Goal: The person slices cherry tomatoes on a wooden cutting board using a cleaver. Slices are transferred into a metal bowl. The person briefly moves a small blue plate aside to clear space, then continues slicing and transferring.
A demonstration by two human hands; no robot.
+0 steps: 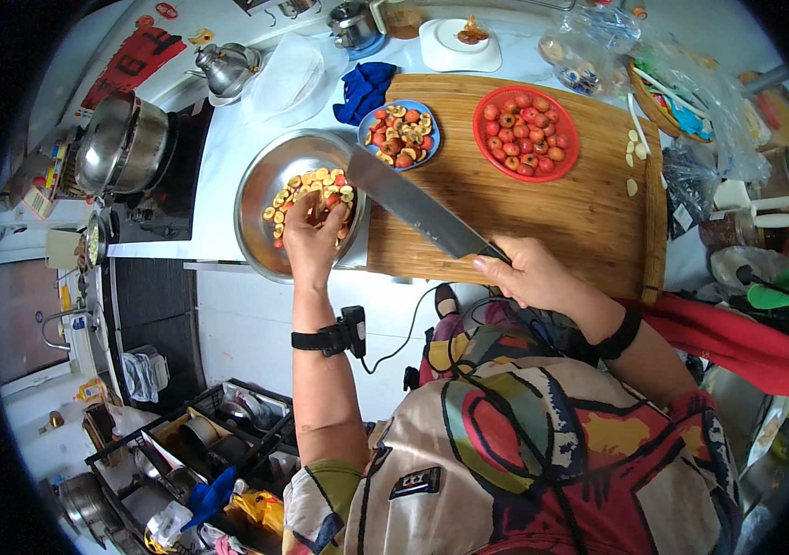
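Observation:
My left hand (pixel 312 232) is inside a steel bowl (pixel 255 187), with a red piece of fruit at its fingertips, above many cut fruit pieces (pixel 307 184). My right hand (pixel 523 272) grips the handle of a cleaver (pixel 415 205), whose broad blade points up and left over the left part of a wooden cutting board (pixel 561 222). Beyond the blade, a blue plate (pixel 436 149) holds cut fruit pieces. Farther right on the board, a red plastic basket (pixel 481 142) is filled with whole small red fruits (pixel 523 132).
A blue cloth (pixel 364 90) lies behind the steel bowl. Peeled garlic cloves (pixel 632 187) lie at the board's right side. A large steel pot (pixel 106 146) sits on the stove at the left. A white plate (pixel 460 45), plastic bags and jars line the back and right.

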